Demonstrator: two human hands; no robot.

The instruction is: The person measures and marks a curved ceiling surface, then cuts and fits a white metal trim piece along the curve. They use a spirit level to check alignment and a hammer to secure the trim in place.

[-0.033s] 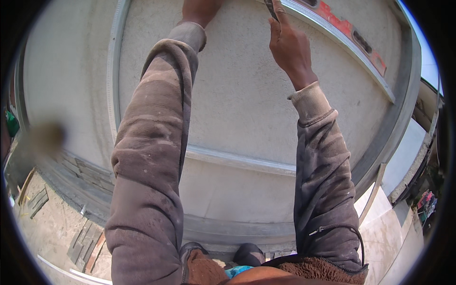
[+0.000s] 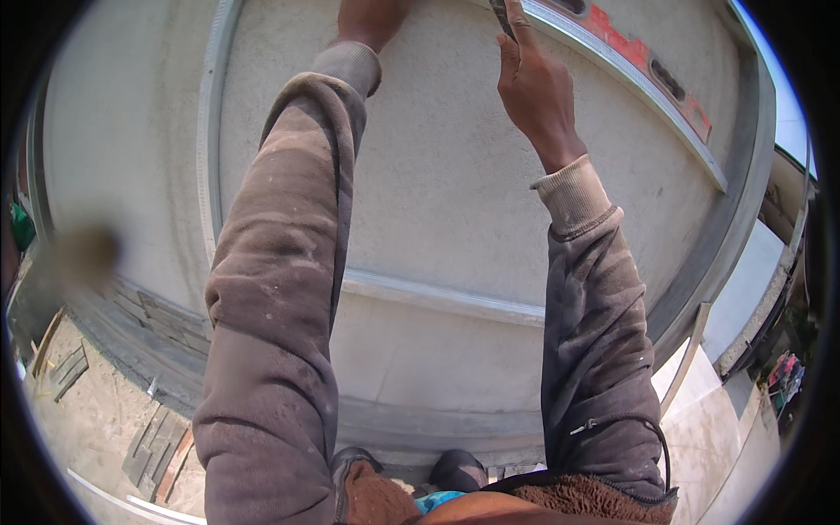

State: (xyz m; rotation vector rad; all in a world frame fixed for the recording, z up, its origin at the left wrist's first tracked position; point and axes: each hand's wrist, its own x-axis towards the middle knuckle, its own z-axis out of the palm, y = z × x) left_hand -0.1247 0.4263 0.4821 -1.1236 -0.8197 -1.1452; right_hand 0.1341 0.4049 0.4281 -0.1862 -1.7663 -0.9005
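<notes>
Both my arms, in dusty brown sleeves, reach up along a grey cement wall panel (image 2: 437, 157). My left hand (image 2: 372, 22) is at the top edge, near the panel; its fingers are cut off, so what it touches does not show. My right hand (image 2: 541, 96) is closed around a slim dark tool (image 2: 502, 17), with the index finger laid along it. The tool's kind cannot be made out, since its end leaves the picture. Right beside this hand, a silvery metal strip (image 2: 630, 74) slants across the panel, with a red spirit level (image 2: 617, 35) against its far side.
An upright metal strip (image 2: 208, 131) stands left of my arm, and a level one (image 2: 446, 302) crosses between my forearms. Dark stone-like tiles (image 2: 156, 446) lie on the ground at lower left. Grey moulding (image 2: 437, 420) edges the panel's bottom, above my shoes (image 2: 458, 470).
My right hand has shifted very slightly downward. Everything else looks the same.
</notes>
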